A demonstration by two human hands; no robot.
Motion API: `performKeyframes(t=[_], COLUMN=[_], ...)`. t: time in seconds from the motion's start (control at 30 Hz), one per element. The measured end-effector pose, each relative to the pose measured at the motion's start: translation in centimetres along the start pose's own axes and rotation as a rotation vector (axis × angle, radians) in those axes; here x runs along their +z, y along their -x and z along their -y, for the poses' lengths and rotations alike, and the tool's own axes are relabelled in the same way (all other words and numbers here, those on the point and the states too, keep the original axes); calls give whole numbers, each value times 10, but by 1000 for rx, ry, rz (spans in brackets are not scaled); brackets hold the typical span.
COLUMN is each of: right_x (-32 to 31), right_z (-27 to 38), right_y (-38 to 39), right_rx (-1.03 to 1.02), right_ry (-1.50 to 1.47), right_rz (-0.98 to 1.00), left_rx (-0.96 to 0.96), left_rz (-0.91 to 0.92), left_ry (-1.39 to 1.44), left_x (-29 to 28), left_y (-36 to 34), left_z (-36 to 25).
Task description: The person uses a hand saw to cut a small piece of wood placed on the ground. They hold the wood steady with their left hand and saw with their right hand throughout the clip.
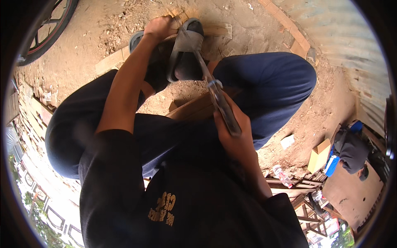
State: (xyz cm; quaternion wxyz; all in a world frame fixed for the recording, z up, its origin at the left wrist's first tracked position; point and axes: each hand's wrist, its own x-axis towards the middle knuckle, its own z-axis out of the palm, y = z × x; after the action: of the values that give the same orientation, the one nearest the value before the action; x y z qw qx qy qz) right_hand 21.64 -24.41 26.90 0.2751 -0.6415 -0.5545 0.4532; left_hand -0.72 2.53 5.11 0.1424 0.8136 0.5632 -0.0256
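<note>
My right hand [233, 122] is wrapped around the dark handle of a long-bladed knife [202, 64]. Its narrow blade slants up and left, across my sandalled foot, toward my left hand. Curled closed beside the front of the sandal [188, 43], my left hand [159, 28] grips a pale wooden strip [219, 29]. The strip lies low over the dirt and passes beneath the sandal, which hides part of it. The blade's far end is blurred near my left fingers, and whether it touches the wood I cannot tell.
A wooden piece [194, 108] lies between my bent legs. A wheel [47, 35] stands at the far left and a corrugated metal sheet [351, 45] at the right. At the lower right are a cardboard box [319, 156], a plastic bottle [282, 175] and a brown board [351, 192].
</note>
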Motion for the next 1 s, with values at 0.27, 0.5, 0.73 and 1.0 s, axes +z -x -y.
performKeyframes(t=[0.27,0.5,0.73,1.0], right_x=[-11,-10,-1,2], right_z=[19,7,11,3], right_y=[36,36,-11,3], right_rx=[104,-77,57,-18], right_ry=[9,49,-10,-21], right_rz=[86,52,78,13], left_rx=[-9,-1,15,29], left_rz=[-79,-81,-16,-42], left_ry=[-61,-68,-58,-61], left_x=[9,7,4,11], left_y=[15,7,6,-3], left_z=[7,7,10,13])
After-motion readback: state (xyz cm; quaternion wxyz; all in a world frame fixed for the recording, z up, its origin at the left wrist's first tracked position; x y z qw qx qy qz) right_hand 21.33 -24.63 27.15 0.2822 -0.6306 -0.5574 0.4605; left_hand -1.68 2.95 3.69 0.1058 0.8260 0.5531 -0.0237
